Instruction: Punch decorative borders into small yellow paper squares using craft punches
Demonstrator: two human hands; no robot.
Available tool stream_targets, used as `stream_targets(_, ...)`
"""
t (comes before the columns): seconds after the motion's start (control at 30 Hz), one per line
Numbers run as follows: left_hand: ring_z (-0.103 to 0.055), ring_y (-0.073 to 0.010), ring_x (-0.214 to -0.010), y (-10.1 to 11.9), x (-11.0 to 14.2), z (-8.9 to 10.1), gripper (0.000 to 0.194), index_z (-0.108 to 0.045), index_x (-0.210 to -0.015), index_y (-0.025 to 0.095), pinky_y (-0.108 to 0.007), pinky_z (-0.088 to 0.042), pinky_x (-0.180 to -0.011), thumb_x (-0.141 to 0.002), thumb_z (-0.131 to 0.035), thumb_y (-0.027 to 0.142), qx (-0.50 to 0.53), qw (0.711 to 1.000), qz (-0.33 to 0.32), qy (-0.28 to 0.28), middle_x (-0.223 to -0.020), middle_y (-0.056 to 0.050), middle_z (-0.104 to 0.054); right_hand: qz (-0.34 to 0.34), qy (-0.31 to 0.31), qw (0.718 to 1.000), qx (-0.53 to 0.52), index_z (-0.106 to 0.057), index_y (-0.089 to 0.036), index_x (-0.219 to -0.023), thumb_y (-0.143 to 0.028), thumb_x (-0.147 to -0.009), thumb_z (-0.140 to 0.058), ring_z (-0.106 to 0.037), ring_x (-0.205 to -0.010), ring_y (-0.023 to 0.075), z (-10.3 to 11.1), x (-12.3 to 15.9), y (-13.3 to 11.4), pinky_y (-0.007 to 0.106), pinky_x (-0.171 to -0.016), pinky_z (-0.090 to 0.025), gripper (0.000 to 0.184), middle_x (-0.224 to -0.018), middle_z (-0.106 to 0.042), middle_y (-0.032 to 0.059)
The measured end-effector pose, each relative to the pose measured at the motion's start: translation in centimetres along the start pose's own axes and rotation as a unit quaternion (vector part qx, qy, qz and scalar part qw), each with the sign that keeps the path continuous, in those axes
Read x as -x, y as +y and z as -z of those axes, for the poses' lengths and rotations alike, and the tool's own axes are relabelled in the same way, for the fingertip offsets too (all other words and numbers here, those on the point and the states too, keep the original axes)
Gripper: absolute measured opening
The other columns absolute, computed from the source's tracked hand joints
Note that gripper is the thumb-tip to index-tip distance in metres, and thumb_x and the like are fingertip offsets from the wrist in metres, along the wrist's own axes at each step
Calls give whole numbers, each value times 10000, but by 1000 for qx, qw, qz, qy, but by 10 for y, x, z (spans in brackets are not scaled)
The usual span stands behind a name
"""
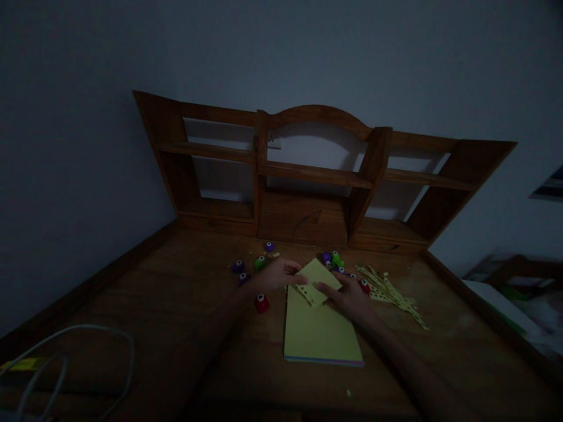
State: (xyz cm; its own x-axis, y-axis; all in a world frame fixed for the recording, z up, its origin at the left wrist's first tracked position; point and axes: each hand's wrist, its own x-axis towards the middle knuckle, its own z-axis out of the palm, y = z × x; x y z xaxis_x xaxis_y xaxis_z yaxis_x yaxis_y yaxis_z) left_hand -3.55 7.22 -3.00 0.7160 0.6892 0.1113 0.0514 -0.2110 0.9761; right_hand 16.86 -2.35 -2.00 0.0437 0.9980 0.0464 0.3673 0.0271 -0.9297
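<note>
A small sheet of yellow paper (323, 275), with a row of punched holes along its lower left edge, is tilted above a stack of yellow paper (323, 337). My right hand (352, 298) pinches this sheet at its right side, thumb on top. My left hand (278, 275) is at the sheet's left edge, fingers partly stretched and apart; whether the fingertips touch the paper is hard to see. Just below my left hand lies a red craft punch (261, 303). A green craft punch (260, 262) and a purple one (238, 266) are beside it.
Yellow paper strips with punched holes (391, 293) lie piled at the right. More punches, one bright green (336, 258), sit behind my right hand. A wooden shelf unit (308, 170) stands at the back. A white cable (127, 346) loops at the left front.
</note>
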Motion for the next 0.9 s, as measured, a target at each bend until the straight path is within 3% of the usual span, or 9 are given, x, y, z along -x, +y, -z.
stream_targets(0.1, -659, -185, -770, 1, -3, 3, 345, -674, -860, 127, -268, -503, -690, -679, -732, 415, 34, 998, -11, 49, -875, -77, -707, 54, 47, 997, -20, -644, -180, -828, -513, -774, -616, -554, -548, 148, 3, -1, 0, 232, -487, -400, 338, -631, -621, 0)
stream_targets(0.23, -671, -194, -757, 7, -5, 10, 413, -642, -961, 124, -270, -525, -638, -691, -728, 423, 91, 979, -19, 181, -959, -109, -704, 137, 123, 981, -54, -622, -188, -821, -453, -836, -568, -524, -610, 142, 12, -7, 3, 240, -564, -409, 271, -664, -584, -5)
stream_targets(0.4, -669, -209, -857, 10, -5, 12, 446, -604, -1090, 141, -342, -550, -750, -715, -732, 345, 230, 934, -53, 269, -1110, -129, -661, 151, 204, 965, -71, -606, -192, -937, -430, -855, -550, -548, -664, 160, 25, -16, 10, 264, -624, -434, 258, -726, -604, 13)
stream_targets(0.5, -646, -214, -956, 12, -5, 5, 460, -589, -1119, 151, -359, -533, -831, -705, -743, 278, 297, 909, -86, 279, -1145, -121, -645, 164, 222, 961, -33, -612, -191, -956, -446, -853, -546, -588, -754, 188, 23, -16, 14, 303, -702, -457, 283, -834, -648, 45)
stream_targets(0.67, -660, -206, -914, 16, -4, -4, 444, -607, -1094, 158, -326, -529, -805, -691, -745, 282, 300, 915, -78, 259, -1117, -112, -657, 178, 225, 957, 45, -622, -200, -987, -468, -852, -530, -618, -810, 208, 19, -20, 17, 317, -712, -474, 313, -913, -677, 67)
stream_targets(0.8, -664, -213, -884, 18, -4, -4, 444, -630, -1059, 131, -315, -528, -780, -663, -761, 285, 308, 920, -68, 234, -1068, -132, -674, 163, 195, 955, 153, -624, -197, -1029, -448, -860, -504, -641, -799, 209, 46, -51, 9, 302, -693, -482, 326, -953, -693, 89)
stream_targets(0.9, -670, -219, -847, 15, -4, -3, 438, -650, -1023, 119, -312, -522, -764, -647, -772, 309, 283, 932, -72, 216, -1033, -133, -686, 139, 119, 941, 285, -676, -186, -964, -404, -816, -554, -658, -807, 242, 70, -81, 2, 307, -697, -468, 291, -919, -715, 109)
